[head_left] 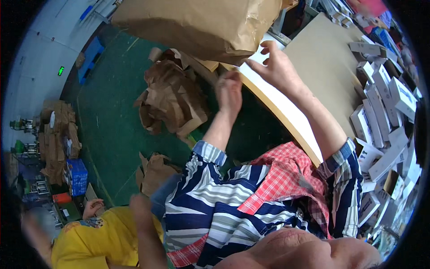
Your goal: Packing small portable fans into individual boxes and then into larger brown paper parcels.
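A large crumpled brown paper sack (197, 22) hangs over the rounded near-left corner of the tan worktop (322, 67), and its lower end comes down between the two hands. The left hand (229, 92) is raised beside the white edge of the worktop, just under the lower fold of the sack; its fingers are curled together and seem to press on the paper, but the blur does not let me tell if they really pinch it. The right hand (277, 67) lies on the corner of the worktop with the fingers (268, 47) spread apart, their tips touching the lower right side of the sack. Below the corner, on the green floor (112, 130), there is a heap of torn brown paper pieces (172, 96). Many white and blue flat cardboard boxes (380, 103) are piled along the right edge of the worktop. At the lower left a person in a yellow shirt (94, 240) is near.
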A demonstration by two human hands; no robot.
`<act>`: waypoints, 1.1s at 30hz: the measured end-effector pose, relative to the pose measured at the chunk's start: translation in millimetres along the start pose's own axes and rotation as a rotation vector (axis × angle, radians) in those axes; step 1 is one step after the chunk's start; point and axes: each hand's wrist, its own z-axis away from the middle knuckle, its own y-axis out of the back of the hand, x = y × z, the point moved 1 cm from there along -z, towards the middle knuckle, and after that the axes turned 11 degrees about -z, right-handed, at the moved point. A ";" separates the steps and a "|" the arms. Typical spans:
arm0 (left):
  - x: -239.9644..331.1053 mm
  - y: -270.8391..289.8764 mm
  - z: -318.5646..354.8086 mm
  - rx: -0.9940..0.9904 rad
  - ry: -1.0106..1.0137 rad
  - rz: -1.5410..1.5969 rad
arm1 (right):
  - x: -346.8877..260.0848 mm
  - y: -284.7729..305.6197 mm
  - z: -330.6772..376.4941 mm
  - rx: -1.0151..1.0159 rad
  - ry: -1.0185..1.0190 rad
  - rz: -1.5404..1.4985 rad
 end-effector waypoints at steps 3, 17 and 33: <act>25.4 15.9 -42.2 0.236 0.071 0.328 | 3.3 -3.2 0.0 0.096 0.089 0.105; 62.0 -3.6 -85.5 -0.035 -0.031 0.284 | 18.5 7.0 -15.2 0.138 0.007 0.227; 45.1 138.1 -96.1 0.119 0.008 -0.074 | 49.5 11.2 72.7 -0.073 0.248 0.177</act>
